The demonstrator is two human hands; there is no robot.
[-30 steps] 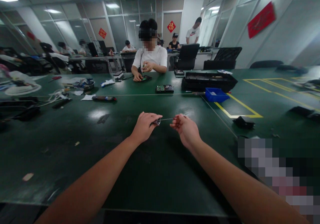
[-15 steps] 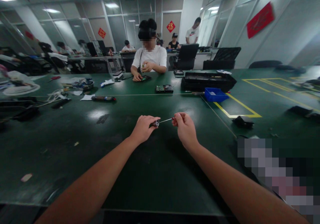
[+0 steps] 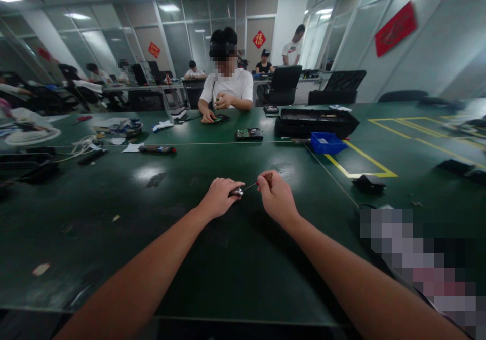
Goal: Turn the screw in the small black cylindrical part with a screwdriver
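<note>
My left hand (image 3: 218, 198) is closed round a small dark handle with a silver tip (image 3: 236, 192), held just above the green table (image 3: 182, 249). My right hand (image 3: 276, 195) pinches the far end of a thin metal shaft (image 3: 249, 186), which has a red part at my fingertips. The shaft runs from the silver tip to my right fingers. Both hands are close together at the middle of the table.
A blue bin (image 3: 327, 143) and a long black case (image 3: 317, 122) sit at the back right, beside yellow tape lines (image 3: 362, 163). A circuit board (image 3: 249, 134) lies ahead. A person in a white shirt (image 3: 228, 89) works opposite. Cables and tools clutter the left.
My right hand has moved left toward my left hand, so less of the thin shaft shows between them. Both hands sit slightly lower.
</note>
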